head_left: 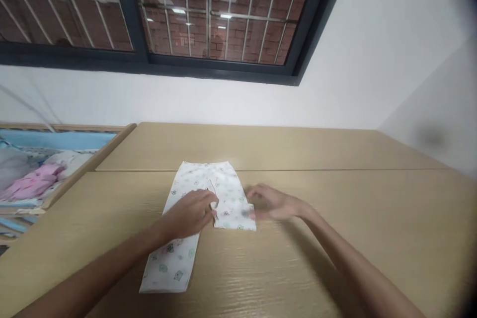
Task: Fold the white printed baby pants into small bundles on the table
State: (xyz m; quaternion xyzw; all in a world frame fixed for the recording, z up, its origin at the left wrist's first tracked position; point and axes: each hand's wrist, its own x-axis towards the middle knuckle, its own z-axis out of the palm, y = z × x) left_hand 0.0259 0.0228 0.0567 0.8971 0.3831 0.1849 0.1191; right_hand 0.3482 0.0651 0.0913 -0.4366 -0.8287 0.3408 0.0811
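A small pair of white pants (227,184) with a green and grey animal print lies flat on the wooden surface. One leg stretches toward me on the left; the right leg is much shorter in view, as if folded up. My left hand (190,213) reaches across the long leg and pinches the inner edge of the shorter one between thumb and fingers. At that leg's outer edge is my right hand (274,202), blurred by motion, its thumb and fingers apart beside the cloth corner.
The light wooden tabletop (335,223) has a seam across its back part and meets a white wall (223,102). At the left stands a wooden-railed cot (93,159) with pink cloth (35,181) inside. A dark-framed window (223,67) with metal bars is above.
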